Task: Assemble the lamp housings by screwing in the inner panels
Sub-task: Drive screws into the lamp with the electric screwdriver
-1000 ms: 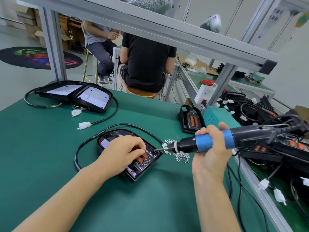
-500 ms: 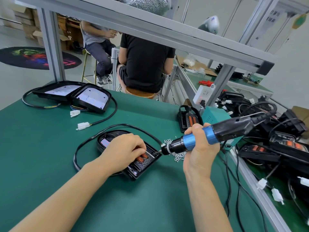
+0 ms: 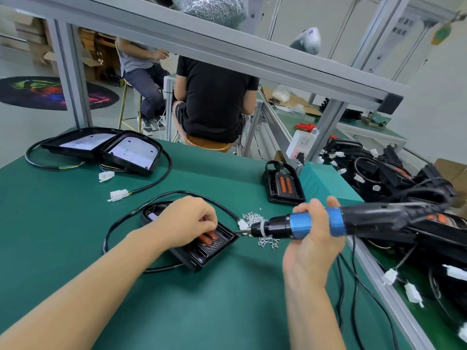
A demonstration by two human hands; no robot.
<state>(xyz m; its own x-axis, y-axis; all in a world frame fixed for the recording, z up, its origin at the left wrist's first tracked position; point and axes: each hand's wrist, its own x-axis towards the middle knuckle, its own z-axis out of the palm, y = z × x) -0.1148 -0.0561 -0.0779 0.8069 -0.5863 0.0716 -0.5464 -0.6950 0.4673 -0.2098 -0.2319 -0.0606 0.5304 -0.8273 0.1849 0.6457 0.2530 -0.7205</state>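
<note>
Two open lamp housings point(image 3: 106, 150) with pale reflector insides lie side by side at the far left edge of the green mat point(image 3: 63, 236). Mid-table, the left hand point(image 3: 188, 221) presses curled fingers onto a black housing's point(image 3: 202, 246) orange-lensed inner panel. Loose screws point(image 3: 265, 242) lie just beside it. The right hand point(image 3: 313, 238) grips a blue-banded electric screwdriver point(image 3: 316, 224), its bit at the housing's right edge.
</note>
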